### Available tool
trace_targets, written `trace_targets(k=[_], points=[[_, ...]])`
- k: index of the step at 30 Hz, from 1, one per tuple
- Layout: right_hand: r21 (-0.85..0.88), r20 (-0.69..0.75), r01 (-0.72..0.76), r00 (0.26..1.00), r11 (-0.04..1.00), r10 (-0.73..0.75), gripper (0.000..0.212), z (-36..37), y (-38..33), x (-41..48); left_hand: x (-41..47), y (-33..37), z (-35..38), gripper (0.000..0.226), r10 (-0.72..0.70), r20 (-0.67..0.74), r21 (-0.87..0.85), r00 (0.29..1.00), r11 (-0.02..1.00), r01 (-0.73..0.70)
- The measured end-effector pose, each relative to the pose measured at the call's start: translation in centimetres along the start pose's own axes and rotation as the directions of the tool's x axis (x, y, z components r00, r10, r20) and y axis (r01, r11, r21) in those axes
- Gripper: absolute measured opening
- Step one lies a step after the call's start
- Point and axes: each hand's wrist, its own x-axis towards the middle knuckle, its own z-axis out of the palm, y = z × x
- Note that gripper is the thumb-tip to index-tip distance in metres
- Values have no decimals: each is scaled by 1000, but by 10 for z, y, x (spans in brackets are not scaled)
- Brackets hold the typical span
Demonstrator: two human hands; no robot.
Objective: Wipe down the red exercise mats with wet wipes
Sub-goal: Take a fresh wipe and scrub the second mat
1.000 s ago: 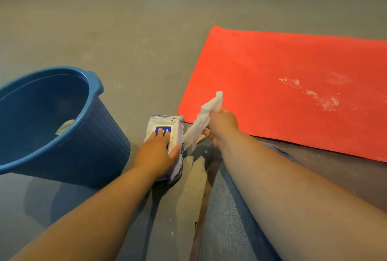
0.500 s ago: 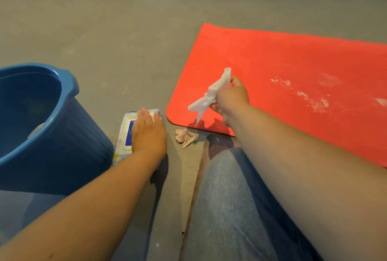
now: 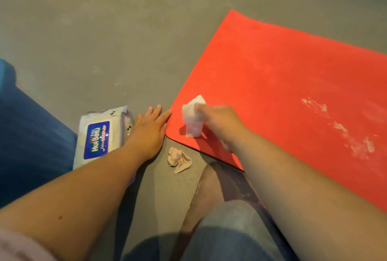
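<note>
Right hand (image 3: 217, 122) grips a white wet wipe (image 3: 193, 118) over the red exercise mat (image 3: 272, 68); left hand (image 3: 150, 129) lies flat, fingers straight. Chalky white smears (image 3: 339, 126) look untouched

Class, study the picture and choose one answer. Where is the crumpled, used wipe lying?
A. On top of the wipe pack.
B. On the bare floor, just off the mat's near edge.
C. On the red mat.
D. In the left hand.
B: the crumpled wipe lies on the grey floor, clear of the red mat, near the flat left hand.
</note>
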Motion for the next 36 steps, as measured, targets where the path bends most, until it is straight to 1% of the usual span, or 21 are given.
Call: trace_targets(k=[1,2,3,4,6,7,10,11,14,17,18,19,21,23,26,28,30,31,34,35,36], points=[[-230,34,103,995,968,-98,33,1,12,4,1,-5,1,47,16,-25,21,1000,1000,-15],[-425,79,211,977,880,-197,35,2,24,6,1,-8,2,46,28,-51,35,998,999,-26],[-552,121,302,951,777,-284,30,4,34,7,1,-11,2,46,38,-74,41,997,999,-35],[-601,157,370,924,708,-350,23,5,41,9,2,-12,3,45,43,-93,42,995,998,-40],[-647,146,416,890,639,-431,9,5,45,16,5,-14,2,45,48,-127,26,991,999,-45],[-658,109,417,877,628,-468,9,5,43,21,7,-14,2,45,47,-140,19,989,999,-45],[-605,1,410,857,682,-515,28,7,27,41,8,-15,1,45,-9,-181,10,983,1000,11],[-607,19,423,854,673,-520,30,11,23,47,9,-16,2,45,-44,-199,2,979,999,46],[-662,208,551,786,507,-583,22,25,29,49,10,-19,2,46,-103,-231,-44,968,994,95],[-608,435,703,683,367,-586,19,24,40,33,7,-16,1,45,-88,-247,-38,965,996,81],[-602,467,713,679,358,-567,18,22,38,38,8,-16,1,45,-90,-251,-38,964,996,83],[-611,437,689,704,389,-560,17,21,33,49,8,-16,1,45,-92,-253,-39,963,996,85],[-651,263,575,783,496,-563,17,28,21,72,7,-15,1,45,-102,-254,-37,962,995,95],[-697,213,525,801,487,-559,22,42,13,77,7,-14,-1,47,-110,-253,-43,961,994,103],[-631,430,680,708,374,-561,24,55,27,46,7,-13,-2,48,-106,-239,-58,965,994,95],[-564,525,745,657,357,-542,22,47,36,21,7,-13,-1,46,-101,-239,-54,966,994,90],[-558,563,754,651,347,-510,21,35,37,19,6,-12,-2,46,-111,-245,-54,963,993,101],[-588,533,729,676,352,-509,21,31,33,29,6,-12,-3,48,-116,-248,-58,962,993,105],[-722,242,525,802,451,-546,23,31,14,74,6,-11,-3,52,-121,-242,-60,963,992,110],[-718,197,501,812,484,-549,24,34,7,83,6,-11,-3,52,-121,-242,-56,963,992,111],[-699,214,523,804,488,-554,25,40,5,84,6,-10,-3,52,-119,-242,-54,963,993,109]])
